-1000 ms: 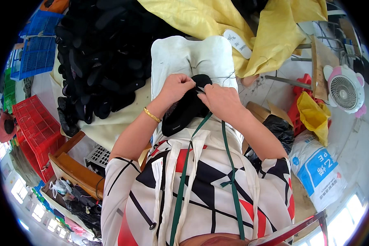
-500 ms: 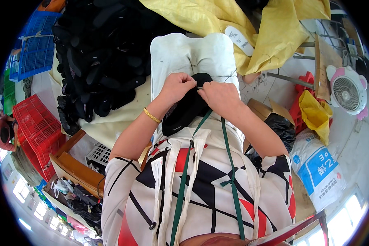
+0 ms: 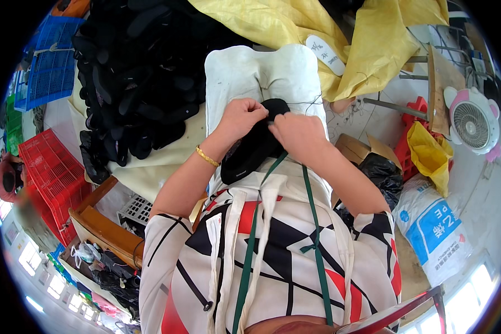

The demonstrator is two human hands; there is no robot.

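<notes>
A black cloth shoe (image 3: 249, 153) lies slantwise on the white apron (image 3: 228, 69) over my lap, one end toward me. My left hand (image 3: 240, 118) is closed, its thumb and fingertips pinching the shoe's edge near the far end. Close by on the right side of that end, my right hand (image 3: 301, 133) is also closed, with the fingertips bunched together; what they hold is hidden or too small to make out. Thin dark thread (image 3: 313, 103) trails over the apron just beyond my right hand.
A heap of black shoes (image 3: 133, 78) fills the far left. Yellow sacking (image 3: 373, 55) with a white insole shape (image 3: 324, 54) lies ahead. At right stand a fan (image 3: 473, 122) and a white sack (image 3: 431, 234); at left, red crates (image 3: 53, 178) and a wooden drawer (image 3: 108, 225). Another person (image 3: 8, 178) is far left.
My right hand has turned slightly and its fingers have curled in more beside the shoe. My left hand and the shoe stay nearly in place.
</notes>
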